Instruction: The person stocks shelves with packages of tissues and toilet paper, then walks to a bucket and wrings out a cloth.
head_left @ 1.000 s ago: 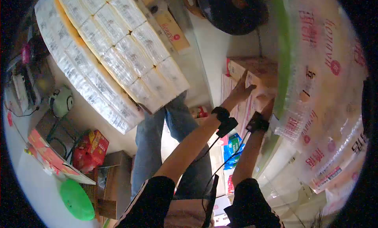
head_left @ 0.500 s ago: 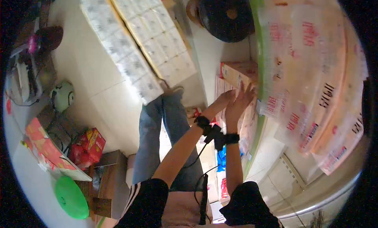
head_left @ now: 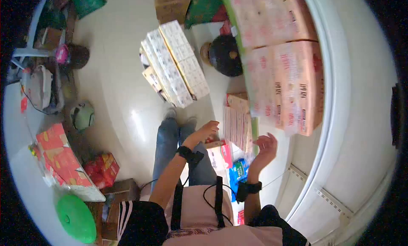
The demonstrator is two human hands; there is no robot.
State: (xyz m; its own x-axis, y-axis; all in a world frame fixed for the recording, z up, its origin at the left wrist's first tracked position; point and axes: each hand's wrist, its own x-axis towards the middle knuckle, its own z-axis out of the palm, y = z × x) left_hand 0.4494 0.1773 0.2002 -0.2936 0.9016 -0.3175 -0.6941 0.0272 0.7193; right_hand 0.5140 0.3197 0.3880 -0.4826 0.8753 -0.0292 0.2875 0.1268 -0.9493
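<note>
My left hand (head_left: pixel 207 131) hangs in front of my legs with its fingers loosely bent and apart, nothing visible in it. To its right, my right hand (head_left: pixel 266 146) is raised beside the green shelf edge (head_left: pixel 255 133), fingers curved and spread, holding nothing. Between the two hands, below the shelf, stands an open-topped carton (head_left: pixel 236 123) showing a row of thin upright edges. A white and red pack (head_left: pixel 219 156) and a blue pack (head_left: pixel 239 174) lie nearer my body. Plastic-wrapped pink packs (head_left: pixel 272 84) are stacked on the shelf, just beyond my right hand.
White wrapped packs (head_left: pixel 173 70) form a tall stack on the floor ahead of my feet. A round black object (head_left: pixel 226 55) stands by the shelf. At left are a green round lid-like item (head_left: pixel 76 218), a red box (head_left: pixel 108 167) and a pale green rounded object (head_left: pixel 83 115).
My hands, together at the carton by the shelf before, have drawn back and moved apart. The view has pulled up and back, showing more of the shelf and floor.
</note>
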